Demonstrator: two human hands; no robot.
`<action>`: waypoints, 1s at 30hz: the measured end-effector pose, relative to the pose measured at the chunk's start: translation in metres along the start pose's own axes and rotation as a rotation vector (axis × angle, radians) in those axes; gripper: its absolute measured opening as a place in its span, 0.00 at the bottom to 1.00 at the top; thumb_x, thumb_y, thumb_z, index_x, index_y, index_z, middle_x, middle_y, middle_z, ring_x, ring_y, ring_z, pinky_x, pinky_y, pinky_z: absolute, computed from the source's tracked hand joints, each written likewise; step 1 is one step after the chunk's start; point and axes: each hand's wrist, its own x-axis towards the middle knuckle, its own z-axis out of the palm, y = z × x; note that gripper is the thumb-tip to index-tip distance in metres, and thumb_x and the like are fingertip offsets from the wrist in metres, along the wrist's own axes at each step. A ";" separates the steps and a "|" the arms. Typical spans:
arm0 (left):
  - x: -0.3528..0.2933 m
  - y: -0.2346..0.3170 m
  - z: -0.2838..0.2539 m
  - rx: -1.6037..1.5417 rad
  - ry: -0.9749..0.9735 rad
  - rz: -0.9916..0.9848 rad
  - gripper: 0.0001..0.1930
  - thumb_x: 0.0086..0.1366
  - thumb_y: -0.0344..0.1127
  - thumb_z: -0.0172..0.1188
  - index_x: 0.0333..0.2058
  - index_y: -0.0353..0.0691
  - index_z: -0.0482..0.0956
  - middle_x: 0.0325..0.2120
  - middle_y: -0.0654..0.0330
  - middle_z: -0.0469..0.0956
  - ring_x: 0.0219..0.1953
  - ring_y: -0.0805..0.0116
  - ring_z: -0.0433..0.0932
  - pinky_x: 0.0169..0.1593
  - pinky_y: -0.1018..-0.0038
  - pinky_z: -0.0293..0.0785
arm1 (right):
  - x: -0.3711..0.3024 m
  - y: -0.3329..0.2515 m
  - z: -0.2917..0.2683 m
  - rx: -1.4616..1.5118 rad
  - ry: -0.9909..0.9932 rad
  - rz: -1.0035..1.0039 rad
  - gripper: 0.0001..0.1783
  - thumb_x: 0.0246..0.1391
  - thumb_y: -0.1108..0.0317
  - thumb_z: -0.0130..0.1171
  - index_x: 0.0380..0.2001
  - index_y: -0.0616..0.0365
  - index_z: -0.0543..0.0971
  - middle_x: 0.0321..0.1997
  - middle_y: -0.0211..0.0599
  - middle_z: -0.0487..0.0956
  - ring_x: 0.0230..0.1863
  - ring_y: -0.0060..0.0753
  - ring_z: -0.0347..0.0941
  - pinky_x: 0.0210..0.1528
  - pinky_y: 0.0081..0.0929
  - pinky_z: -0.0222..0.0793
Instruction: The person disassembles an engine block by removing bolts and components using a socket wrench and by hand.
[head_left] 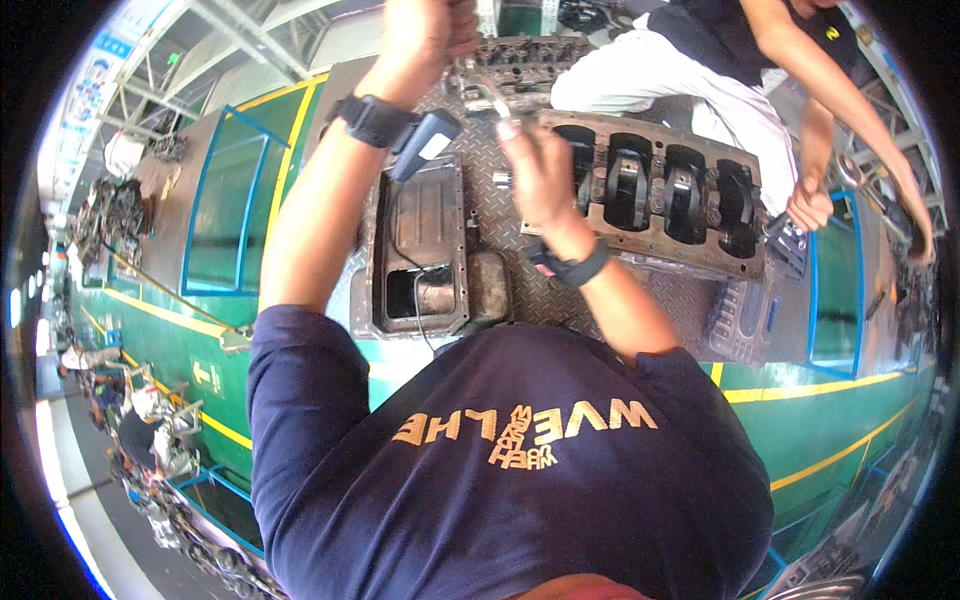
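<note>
My right hand [545,175] is closed around a silver metal bar tool [494,97] at the near left corner of the engine block [650,150]. The bar points up and to the left; its exact kind is unclear. A short bright metal end [502,180] shows beside the fingers. Higher up, my left hand [425,40] is curled beside the cylinder head [530,70], partly cut off by the upper edge. What its fingers hold, if anything, is hidden. Large rounded openings with metal parts inside run along the block.
An oil pan [464,245] lies on the patterned metal bench top [500,225], left of the block, with a dark cable over it. At the right, a co-worker's hand [810,208] grips a tool by the block's end. Another wrench [850,170] shows near that person's arm.
</note>
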 end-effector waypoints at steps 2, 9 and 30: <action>0.008 -0.003 -0.005 -0.001 0.026 -0.061 0.22 0.74 0.51 0.46 0.19 0.54 0.57 0.12 0.73 0.49 0.11 0.77 0.47 0.16 0.75 0.44 | 0.000 -0.008 0.014 -0.084 0.070 -0.041 0.24 0.66 0.49 0.53 0.28 0.60 0.80 0.16 0.41 0.75 0.20 0.43 0.75 0.25 0.39 0.64; -0.040 0.020 0.012 0.057 0.220 -0.036 0.25 0.77 0.48 0.46 0.18 0.53 0.55 0.13 0.72 0.46 0.15 0.76 0.44 0.21 0.74 0.45 | -0.016 -0.010 0.025 -0.126 0.227 -0.197 0.19 0.57 0.50 0.62 0.25 0.55 0.77 0.13 0.37 0.74 0.16 0.42 0.75 0.20 0.39 0.69; -0.174 0.049 -0.012 -0.139 0.141 0.329 0.26 0.79 0.53 0.40 0.20 0.50 0.55 0.10 0.70 0.48 0.14 0.77 0.43 0.20 0.74 0.43 | -0.060 -0.057 0.020 -0.067 0.052 -0.332 0.19 0.47 0.53 0.70 0.18 0.52 0.73 0.12 0.36 0.70 0.14 0.44 0.71 0.18 0.38 0.63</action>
